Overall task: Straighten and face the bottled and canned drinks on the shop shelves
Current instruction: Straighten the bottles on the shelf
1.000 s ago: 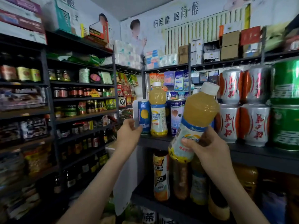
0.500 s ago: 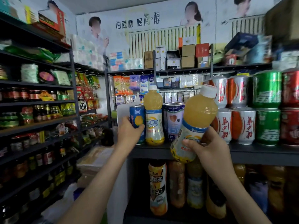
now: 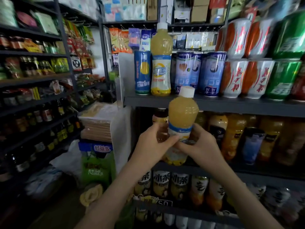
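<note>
Two yellow juice bottles with white caps are in view. The shelf bottle [image 3: 161, 60] stands at upper centre on the grey shelf [image 3: 231, 104], between one dark blue can [image 3: 142, 72] and two pale blue cans [image 3: 198, 73]. The held bottle [image 3: 182, 123] is upright at frame centre, with the left hand [image 3: 153, 144] and right hand [image 3: 203, 149] curled round its lower half from either side and its cap above them.

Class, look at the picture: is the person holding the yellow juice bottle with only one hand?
No, the left hand and the right hand both wrap round the lower part of the juice bottle.
</note>
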